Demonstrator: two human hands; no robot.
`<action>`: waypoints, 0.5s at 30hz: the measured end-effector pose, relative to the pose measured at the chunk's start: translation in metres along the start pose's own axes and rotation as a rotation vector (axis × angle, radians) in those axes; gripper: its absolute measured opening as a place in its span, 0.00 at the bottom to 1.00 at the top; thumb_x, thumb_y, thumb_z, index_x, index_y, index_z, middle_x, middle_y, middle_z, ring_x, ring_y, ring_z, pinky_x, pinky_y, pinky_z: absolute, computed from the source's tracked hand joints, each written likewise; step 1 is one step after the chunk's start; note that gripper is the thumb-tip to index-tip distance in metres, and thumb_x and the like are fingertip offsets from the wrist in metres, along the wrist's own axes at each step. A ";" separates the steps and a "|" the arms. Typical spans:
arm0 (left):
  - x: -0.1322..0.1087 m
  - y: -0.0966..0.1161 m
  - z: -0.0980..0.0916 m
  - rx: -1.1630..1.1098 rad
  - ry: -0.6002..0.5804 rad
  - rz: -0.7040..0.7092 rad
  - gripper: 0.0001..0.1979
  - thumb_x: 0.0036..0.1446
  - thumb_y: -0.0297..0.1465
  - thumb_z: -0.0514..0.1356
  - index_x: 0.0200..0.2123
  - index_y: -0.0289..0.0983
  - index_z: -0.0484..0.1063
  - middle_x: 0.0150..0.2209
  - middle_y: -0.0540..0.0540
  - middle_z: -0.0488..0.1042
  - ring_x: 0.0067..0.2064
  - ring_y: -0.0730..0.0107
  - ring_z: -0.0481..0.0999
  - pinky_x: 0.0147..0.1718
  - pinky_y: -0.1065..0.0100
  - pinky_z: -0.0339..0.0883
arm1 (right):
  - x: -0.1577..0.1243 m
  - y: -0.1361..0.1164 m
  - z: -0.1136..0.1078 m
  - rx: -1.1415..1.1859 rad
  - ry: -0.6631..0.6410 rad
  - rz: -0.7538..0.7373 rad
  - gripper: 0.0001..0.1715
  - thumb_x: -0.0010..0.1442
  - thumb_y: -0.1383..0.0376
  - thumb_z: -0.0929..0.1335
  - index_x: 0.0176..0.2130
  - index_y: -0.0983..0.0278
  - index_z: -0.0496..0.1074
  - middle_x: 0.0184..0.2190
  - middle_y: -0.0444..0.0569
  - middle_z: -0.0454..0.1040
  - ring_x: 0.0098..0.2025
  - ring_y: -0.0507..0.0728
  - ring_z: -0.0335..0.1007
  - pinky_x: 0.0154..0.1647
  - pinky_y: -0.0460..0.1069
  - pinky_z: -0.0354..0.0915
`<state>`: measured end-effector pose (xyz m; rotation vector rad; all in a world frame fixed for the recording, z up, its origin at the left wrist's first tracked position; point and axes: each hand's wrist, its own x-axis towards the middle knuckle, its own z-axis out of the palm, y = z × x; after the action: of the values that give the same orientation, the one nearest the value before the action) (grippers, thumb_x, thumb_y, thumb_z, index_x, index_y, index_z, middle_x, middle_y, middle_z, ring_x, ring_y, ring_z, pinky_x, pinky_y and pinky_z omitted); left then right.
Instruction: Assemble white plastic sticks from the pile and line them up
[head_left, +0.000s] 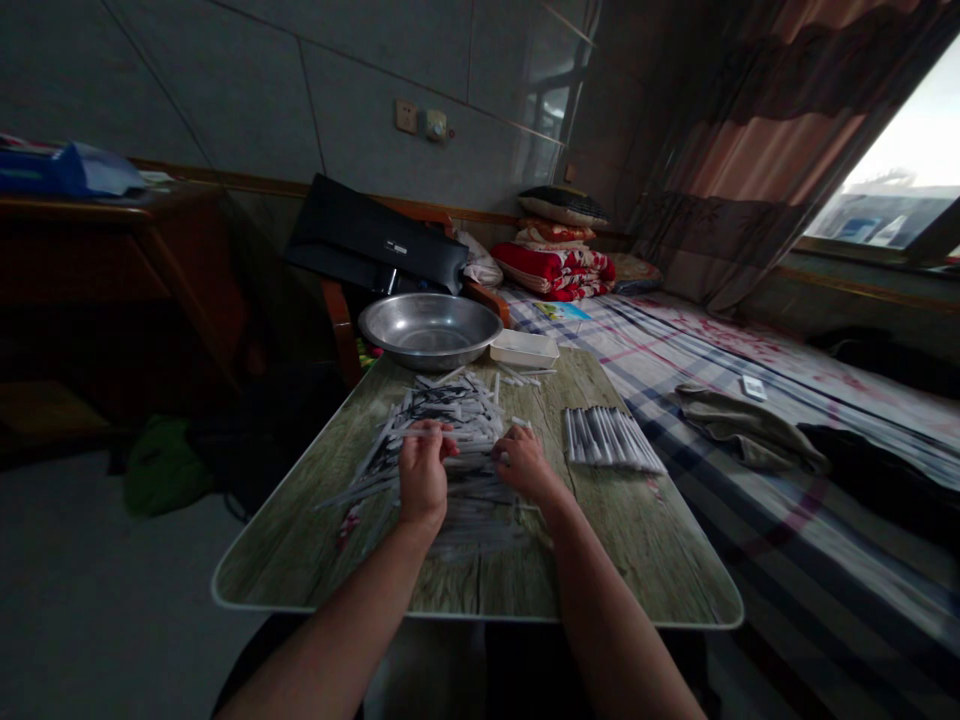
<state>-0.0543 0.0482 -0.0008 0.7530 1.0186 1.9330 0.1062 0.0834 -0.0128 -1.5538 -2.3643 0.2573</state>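
Both hands are gathering white sticks (457, 405) off the worktop (645, 545), left hand (422, 478) pinching some, right hand (523, 463) grip untellable, ideally keeping ends aligned.

Table (637, 540): grey-green wood-grain pattern, pale white rim. Loose sticks (450, 410) at centre: white mixed with dark grey. Bundled sticks (609, 438) at 3 o'clock: white. Basin (429, 330) at 12 o'clock: plain silver. Tray (523, 347) at 1 o'clock: white. Bedsheet (750, 500) at 3 o'clock: blue, white and pink plaid. Folded blanket (553, 268) at 1 o'clock: red with white print.
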 end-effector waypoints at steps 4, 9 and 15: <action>0.001 -0.005 -0.001 0.042 -0.028 -0.002 0.11 0.50 0.34 0.63 0.35 0.37 0.66 0.32 0.51 0.72 0.27 0.77 0.70 0.27 0.73 0.65 | 0.001 0.001 0.001 0.011 -0.009 0.001 0.09 0.54 0.68 0.69 0.37 0.60 0.78 0.42 0.52 0.69 0.47 0.61 0.61 0.46 0.52 0.57; 0.003 -0.008 -0.003 0.062 -0.040 0.017 0.10 0.51 0.33 0.62 0.37 0.37 0.66 0.32 0.51 0.71 0.28 0.76 0.70 0.28 0.73 0.66 | 0.002 0.005 -0.002 0.285 0.089 -0.074 0.09 0.52 0.71 0.69 0.34 0.63 0.77 0.38 0.50 0.70 0.43 0.57 0.64 0.47 0.51 0.58; 0.001 -0.006 -0.003 0.085 -0.016 0.028 0.11 0.55 0.39 0.59 0.36 0.38 0.65 0.37 0.47 0.73 0.30 0.73 0.73 0.28 0.69 0.71 | 0.006 0.005 -0.001 0.928 0.261 0.085 0.06 0.52 0.64 0.67 0.30 0.65 0.72 0.22 0.41 0.66 0.26 0.50 0.60 0.28 0.45 0.56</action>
<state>-0.0552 0.0501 -0.0073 0.8329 1.0913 1.9149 0.1084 0.0911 -0.0129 -1.1176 -1.5847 0.9414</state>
